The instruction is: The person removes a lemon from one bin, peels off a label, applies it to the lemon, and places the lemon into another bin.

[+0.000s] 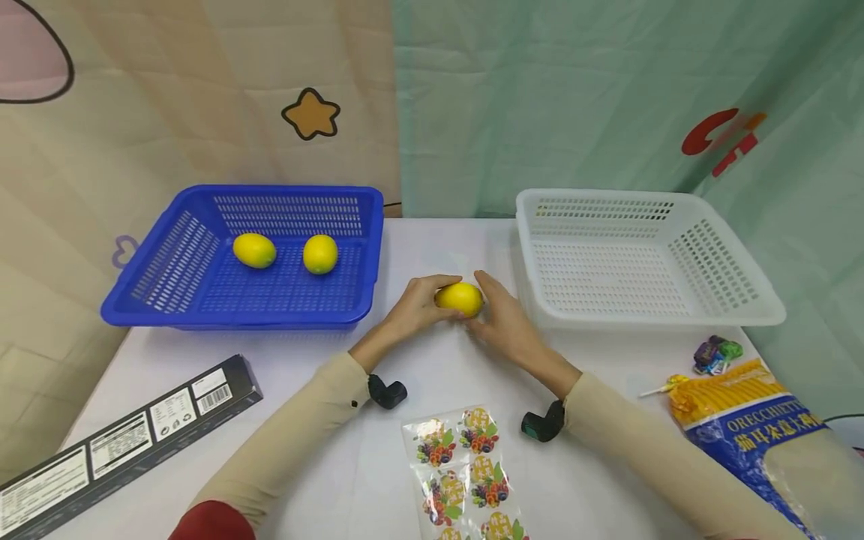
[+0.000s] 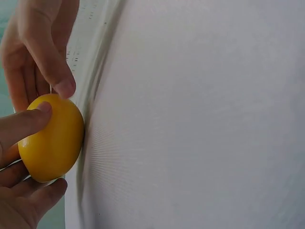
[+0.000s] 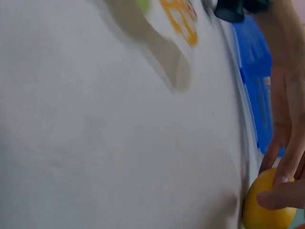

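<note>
Over the middle of the white table, between two baskets, my left hand (image 1: 413, 306) holds a yellow lemon (image 1: 462, 299). Its thumb (image 2: 33, 121) lies across the lemon's side and its other fingers reach around underneath. From the right my right hand (image 1: 506, 322) comes up to the lemon's other end, fingers fairly straight. In the left wrist view the right thumb (image 2: 62, 86) is right at the lemon's edge, its fingers partly hidden behind. Two more lemons, one (image 1: 254, 250) at left and one (image 1: 320, 254) at right, lie inside the blue basket (image 1: 270, 318).
A white basket (image 1: 641, 321) stands at the right. In front lie a sheet of fruit stickers (image 1: 462, 472), a long black box (image 1: 135, 435) at left, and at right a pasta bag (image 1: 763, 427), a lollipop (image 1: 664, 385) and wrapped candies (image 1: 715, 355).
</note>
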Motion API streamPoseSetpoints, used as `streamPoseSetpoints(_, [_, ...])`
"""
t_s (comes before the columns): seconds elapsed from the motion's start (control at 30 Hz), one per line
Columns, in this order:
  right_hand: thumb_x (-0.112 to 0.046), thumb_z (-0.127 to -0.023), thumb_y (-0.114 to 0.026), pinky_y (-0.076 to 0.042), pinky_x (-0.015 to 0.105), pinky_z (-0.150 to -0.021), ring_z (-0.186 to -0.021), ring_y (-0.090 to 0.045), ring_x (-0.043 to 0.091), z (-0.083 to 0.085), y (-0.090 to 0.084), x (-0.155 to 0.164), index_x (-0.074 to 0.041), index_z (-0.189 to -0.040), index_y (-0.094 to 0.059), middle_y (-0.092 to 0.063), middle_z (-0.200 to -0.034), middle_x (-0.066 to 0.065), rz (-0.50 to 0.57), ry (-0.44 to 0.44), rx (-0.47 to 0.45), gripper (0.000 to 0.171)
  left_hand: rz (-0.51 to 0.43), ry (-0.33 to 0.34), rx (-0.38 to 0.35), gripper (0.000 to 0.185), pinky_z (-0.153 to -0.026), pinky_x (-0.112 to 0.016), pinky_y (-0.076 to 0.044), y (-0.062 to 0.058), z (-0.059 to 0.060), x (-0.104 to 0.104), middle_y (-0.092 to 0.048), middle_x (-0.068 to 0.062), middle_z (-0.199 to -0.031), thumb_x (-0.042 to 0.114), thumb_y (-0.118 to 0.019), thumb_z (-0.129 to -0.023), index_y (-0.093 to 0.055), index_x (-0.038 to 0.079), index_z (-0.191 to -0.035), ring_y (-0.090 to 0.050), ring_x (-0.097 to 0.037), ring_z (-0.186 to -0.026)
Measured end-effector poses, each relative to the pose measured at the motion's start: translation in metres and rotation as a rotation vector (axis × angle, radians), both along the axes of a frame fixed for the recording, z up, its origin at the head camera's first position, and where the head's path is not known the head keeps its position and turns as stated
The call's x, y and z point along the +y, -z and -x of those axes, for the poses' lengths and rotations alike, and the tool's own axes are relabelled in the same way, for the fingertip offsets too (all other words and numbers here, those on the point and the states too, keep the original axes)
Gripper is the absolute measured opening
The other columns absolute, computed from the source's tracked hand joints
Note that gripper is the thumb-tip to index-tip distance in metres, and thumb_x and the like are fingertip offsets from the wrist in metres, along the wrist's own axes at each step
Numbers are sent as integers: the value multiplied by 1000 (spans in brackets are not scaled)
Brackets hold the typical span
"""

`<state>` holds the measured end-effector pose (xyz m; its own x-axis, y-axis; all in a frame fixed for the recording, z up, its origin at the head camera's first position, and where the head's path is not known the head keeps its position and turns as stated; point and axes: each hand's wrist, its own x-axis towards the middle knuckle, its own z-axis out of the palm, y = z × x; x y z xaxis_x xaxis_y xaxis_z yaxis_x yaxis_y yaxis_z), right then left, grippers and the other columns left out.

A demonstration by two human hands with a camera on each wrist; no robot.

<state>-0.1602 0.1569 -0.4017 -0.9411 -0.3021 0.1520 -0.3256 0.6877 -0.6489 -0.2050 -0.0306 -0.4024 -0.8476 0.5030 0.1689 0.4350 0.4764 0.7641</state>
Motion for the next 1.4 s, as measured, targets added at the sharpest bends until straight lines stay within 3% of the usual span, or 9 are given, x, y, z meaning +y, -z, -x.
streamPoseSetpoints(0.1, [-8,-86,-73,-34,47,-111,-140,-34,37,-28,-9,0,5,-150,-30,-31,-154,23,-105,-17,64,78,5,5,-4,59,-107,-37,-41,-1,0,0,-59,-19,-133,13,-81,-82,-57,-4,-133,-54,-31,-125])
streamPoseSetpoints(0.17, [-12,-89,-72,-40,45,-107,-134,-44,33,-46,-12,2,2,-146,-41,-42,-148,19,-130,-81,60,67,4,9,-8,60,-108,-37,-40,-1,0,-1,-58,-19,-134,13,-82,-81,-56,-4,-134,-54,-31,-126])
streamPoseSetpoints(0.33, [-30,-86,-77,-49,36,-93,-107,-56,15,-78,-13,15,-8,-127,-62,-58,-122,-1,-190,-342,-104,48,8,10,-12,61,-109,-37,-38,-3,1,-4,-58,-17,-135,13,-82,-81,-57,-2,-135,-52,-30,-128])
streamPoseSetpoints(0.47, [-36,-78,-84,-48,31,-90,-100,-50,8,-92,-8,23,-16,-115,-64,-52,-112,-9,-238,-418,-178,46,13,21,-3,60,-110,-38,-38,-4,2,-6,-59,-16,-135,14,-82,-81,-57,-1,-134,-52,-29,-128])
streamPoseSetpoints(0.63, [-24,-75,-87,-48,24,-73,-83,-50,7,-95,-6,24,-20,-95,-57,-52,-94,-10,-115,-388,-271,36,28,41,26,61,-112,-39,-34,-7,3,-7,-58,-15,-136,17,-82,-82,-57,-3,-134,-49,-30,-131])
streamPoseSetpoints(0.83, [-13,-77,-84,-35,20,-53,-59,-44,6,-86,-13,30,-6,-96,-61,-55,-65,-4,237,-309,-595,31,31,31,30,61,-115,-41,-30,-10,-4,-9,-50,-15,-144,23,-78,-87,-54,-1,-138,-43,-31,-136])
streamPoseSetpoints(0.97, [-12,-82,-79,-52,23,-58,-69,-66,13,-82,-17,37,2,-106,-69,-73,-77,10,420,-251,-714,30,14,53,30,56,-117,-45,-23,-17,-21,-14,-39,-13,-153,26,-68,-94,-51,2,-141,-32,-29,-143])
streamPoseSetpoints(1.13, [-20,-86,-77,-60,41,-67,-86,-73,29,-83,-29,46,1,-108,-73,-75,-93,13,459,-166,-654,31,-89,139,38,41,-116,-43,-26,-38,-45,-25,-48,-10,-147,21,-59,-100,-57,3,-136,-36,-28,-141])
streamPoseSetpoints(1.4, [-18,-86,-77,-59,36,-65,-82,-73,22,-84,-51,52,3,-104,-74,-76,-91,8,437,-89,-501,28,-244,221,-54,24,-95,-30,-51,-82,-76,-45,-71,-2,-116,15,-66,-96,-73,7,-117,-63,-14,-114])
